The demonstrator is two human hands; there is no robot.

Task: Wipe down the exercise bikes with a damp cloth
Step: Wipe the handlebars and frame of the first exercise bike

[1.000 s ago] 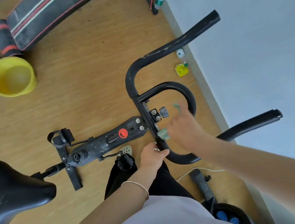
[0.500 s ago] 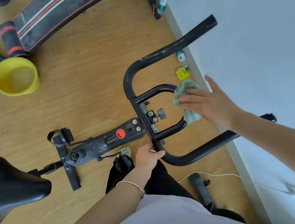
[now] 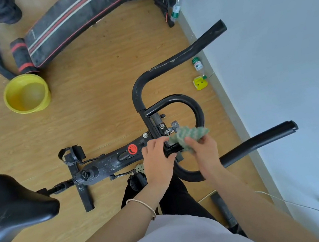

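Wood floor (image 3: 90, 94): L hand (image 3: 157, 159) fingers clamp bike bar (image 3: 173, 150), R hand (image 3: 203, 149) pinches cloth (image 3: 188, 136), fingertips hidden.

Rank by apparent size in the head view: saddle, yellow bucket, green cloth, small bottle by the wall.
1. saddle (nearest camera, so inflated)
2. yellow bucket
3. green cloth, bunched in the right hand
4. small bottle

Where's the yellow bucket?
In the head view, the yellow bucket sits on the floor at upper left, beside the bench's red-striped roller.
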